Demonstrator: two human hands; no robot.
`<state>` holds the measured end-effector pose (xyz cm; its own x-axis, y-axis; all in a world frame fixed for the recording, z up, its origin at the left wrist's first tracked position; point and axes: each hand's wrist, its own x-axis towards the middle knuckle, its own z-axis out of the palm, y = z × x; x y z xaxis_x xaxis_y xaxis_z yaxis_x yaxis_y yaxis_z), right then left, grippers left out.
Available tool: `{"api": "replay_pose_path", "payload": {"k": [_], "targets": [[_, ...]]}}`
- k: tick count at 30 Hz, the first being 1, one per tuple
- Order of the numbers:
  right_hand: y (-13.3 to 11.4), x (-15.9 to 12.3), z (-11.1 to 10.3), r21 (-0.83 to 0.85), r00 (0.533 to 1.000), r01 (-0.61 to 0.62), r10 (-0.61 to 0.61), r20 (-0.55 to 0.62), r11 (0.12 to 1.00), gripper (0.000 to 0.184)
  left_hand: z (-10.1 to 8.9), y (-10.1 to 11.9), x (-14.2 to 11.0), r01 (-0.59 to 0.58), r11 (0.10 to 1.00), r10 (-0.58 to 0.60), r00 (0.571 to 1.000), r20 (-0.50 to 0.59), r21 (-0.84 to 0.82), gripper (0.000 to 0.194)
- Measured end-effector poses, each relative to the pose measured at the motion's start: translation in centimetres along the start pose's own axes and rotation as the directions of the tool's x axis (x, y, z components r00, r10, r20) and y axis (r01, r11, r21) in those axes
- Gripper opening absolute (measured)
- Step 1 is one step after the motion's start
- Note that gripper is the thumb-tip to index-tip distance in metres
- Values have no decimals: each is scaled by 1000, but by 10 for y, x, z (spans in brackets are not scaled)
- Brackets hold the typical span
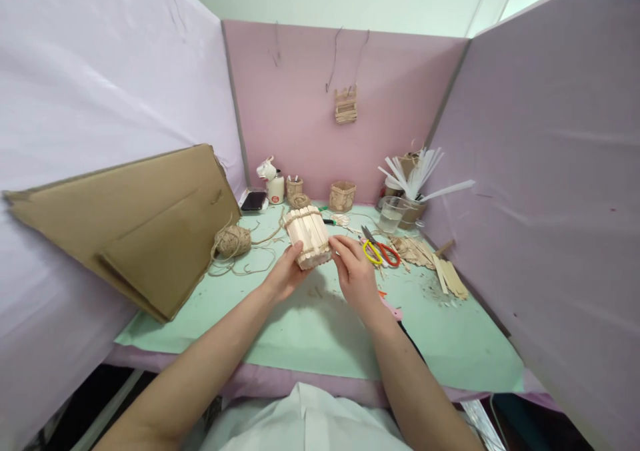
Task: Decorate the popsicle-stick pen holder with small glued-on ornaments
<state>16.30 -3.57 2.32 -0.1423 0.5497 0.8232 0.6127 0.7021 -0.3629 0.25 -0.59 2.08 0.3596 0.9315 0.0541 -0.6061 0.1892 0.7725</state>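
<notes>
Above the middle of the table, a small pot of pale craft sticks (307, 229) is held tilted, its lower end toward me. Twine bands wrap it near both ends. My left hand (287, 271) grips it from the left and underneath, thumb on the near side. At its lower right edge, beside the lower twine band, the fingers of my right hand (354, 267) are pinched together; what lies between them is hidden. Right of that hand lie scissors (383, 251) with one yellow and one red handle. A pink-handled tool (393, 309) is partly covered by my right forearm.
A twine ball (233, 241) and leaning cardboard (165, 237) are at left. Behind stand a round basket (343, 196), a phone (254, 201) and a white figurine (273, 181). To the right are a clear water cup (391, 214), white strips (415, 177) and loose wooden sticks (450, 277).
</notes>
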Motion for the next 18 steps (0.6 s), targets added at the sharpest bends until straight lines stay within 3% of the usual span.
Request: {"api": "replay_pose_path", "payload": {"k": [7, 18], "targets": [[-3, -7, 2, -123, 998, 57, -51, 48, 991, 46, -2, -2, 1, 23, 1000, -22, 998, -58, 14, 43], [-6, -10, 6, -149, 992, 18, 1, 128, 989, 49, -6, -4, 3, 11, 999, -6, 994, -105, 44, 44]]}}
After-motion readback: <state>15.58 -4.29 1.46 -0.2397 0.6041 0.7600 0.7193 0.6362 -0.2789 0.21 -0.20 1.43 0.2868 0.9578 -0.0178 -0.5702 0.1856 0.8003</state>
